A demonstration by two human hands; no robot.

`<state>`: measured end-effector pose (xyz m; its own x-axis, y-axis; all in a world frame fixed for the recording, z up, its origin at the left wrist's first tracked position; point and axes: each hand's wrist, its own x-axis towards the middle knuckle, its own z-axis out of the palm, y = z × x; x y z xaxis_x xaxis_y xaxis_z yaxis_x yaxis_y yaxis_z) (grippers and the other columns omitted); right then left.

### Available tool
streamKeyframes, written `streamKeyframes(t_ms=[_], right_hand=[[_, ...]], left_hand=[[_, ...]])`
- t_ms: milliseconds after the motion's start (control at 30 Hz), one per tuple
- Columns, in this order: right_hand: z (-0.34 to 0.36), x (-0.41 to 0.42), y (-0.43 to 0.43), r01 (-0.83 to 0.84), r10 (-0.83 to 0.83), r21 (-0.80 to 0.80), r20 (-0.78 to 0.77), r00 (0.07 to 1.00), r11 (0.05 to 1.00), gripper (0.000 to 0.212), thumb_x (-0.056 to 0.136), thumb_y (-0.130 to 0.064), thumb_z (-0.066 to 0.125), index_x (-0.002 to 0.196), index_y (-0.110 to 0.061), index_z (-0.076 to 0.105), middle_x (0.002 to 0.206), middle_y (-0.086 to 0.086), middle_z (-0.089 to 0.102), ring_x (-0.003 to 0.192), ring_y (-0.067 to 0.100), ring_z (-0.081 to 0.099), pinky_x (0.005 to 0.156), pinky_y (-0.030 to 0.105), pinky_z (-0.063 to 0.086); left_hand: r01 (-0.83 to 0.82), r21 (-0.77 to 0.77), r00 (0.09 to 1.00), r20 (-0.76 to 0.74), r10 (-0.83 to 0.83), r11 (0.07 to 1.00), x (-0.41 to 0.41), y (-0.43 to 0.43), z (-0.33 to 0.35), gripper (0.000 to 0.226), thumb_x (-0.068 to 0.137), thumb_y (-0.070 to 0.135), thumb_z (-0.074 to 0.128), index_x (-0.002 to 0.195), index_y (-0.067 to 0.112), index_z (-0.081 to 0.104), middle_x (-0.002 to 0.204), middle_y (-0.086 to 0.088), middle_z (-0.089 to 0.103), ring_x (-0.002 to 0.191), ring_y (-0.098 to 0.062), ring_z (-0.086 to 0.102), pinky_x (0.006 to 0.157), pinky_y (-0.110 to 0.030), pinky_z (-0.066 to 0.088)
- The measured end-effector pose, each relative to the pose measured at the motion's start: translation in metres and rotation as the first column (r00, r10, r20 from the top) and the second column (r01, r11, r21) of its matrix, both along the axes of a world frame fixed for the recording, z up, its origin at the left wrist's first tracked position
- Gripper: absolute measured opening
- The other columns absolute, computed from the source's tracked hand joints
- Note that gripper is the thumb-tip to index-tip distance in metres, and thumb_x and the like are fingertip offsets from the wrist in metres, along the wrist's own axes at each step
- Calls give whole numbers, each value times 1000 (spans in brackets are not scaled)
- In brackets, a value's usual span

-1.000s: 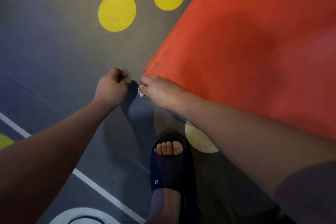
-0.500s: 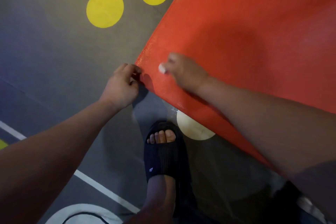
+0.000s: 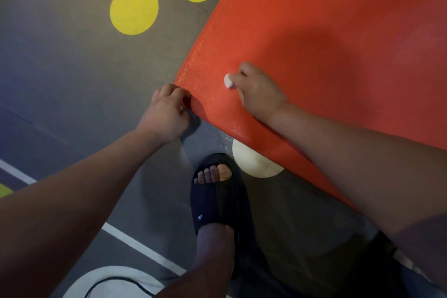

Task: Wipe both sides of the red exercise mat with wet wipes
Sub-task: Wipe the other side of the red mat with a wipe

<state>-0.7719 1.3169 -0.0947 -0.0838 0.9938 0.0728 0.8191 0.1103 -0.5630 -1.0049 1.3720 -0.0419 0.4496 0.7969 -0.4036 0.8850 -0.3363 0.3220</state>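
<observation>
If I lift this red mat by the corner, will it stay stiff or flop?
Probably floppy: the mat looks thin at its edge. Likely light, since the left hand seems to hold its corner up with just a pinch. Its grainy surface suggests it won't slip easily.

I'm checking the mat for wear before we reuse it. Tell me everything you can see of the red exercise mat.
The red mat is a large orange-red sheet, foam-like, with a fine grainy surface glinting near its edge. It fills the upper right and runs out of view. The left hand pinches its near corner, which seems slightly raised off the grey floor. The right hand presses a balled white wet wipe onto its top face.
</observation>
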Motion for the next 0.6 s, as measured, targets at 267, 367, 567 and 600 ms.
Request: streamKeyframes(t_ms=[267, 367, 567, 600], right_hand=[[5, -13, -77, -467, 474, -94, 69, 878, 879, 27, 84, 1, 64, 110, -5, 67, 90, 10, 55, 79, 28, 54, 60, 36, 47], [2, 9, -48, -266, 273, -80, 94, 957, 961, 17, 89, -7, 56, 102, -5, 67, 88, 13, 52, 75, 29, 54, 58, 32, 35], [6, -28, -44, -310, 312, -73, 7, 950, 948, 23, 93, -20, 43, 97, -11, 64, 91, 9, 54, 77, 24, 50, 63, 39, 41], [9, -31, -43, -386, 389, -75, 27, 921, 919, 25, 95, -22, 42, 100, -10, 64, 93, 9, 55, 81, 25, 51, 65, 40, 42]], left_hand=[[2, -4, 998, -65, -2, 1000, 5, 0, -5, 47, 79, 23, 48, 123, 9, 57, 128, -18, 47, 123, -40, 39, 109, -41, 31], [-19, 15, 998, -66, 19, 1000, 9, 1, -8, 37, 86, 11, 55, 123, 8, 57, 127, -19, 46, 123, -40, 39, 109, -42, 31], [-38, -1, 999, -33, 38, 999, 8, 7, -1, 44, 81, -3, 49, 122, 7, 63, 128, -19, 51, 124, -39, 44, 110, -39, 34], [-35, -3, 999, -32, 35, 999, 7, 8, -1, 45, 80, -2, 48, 121, 7, 63, 127, -19, 51, 123, -39, 45, 109, -40, 36]])
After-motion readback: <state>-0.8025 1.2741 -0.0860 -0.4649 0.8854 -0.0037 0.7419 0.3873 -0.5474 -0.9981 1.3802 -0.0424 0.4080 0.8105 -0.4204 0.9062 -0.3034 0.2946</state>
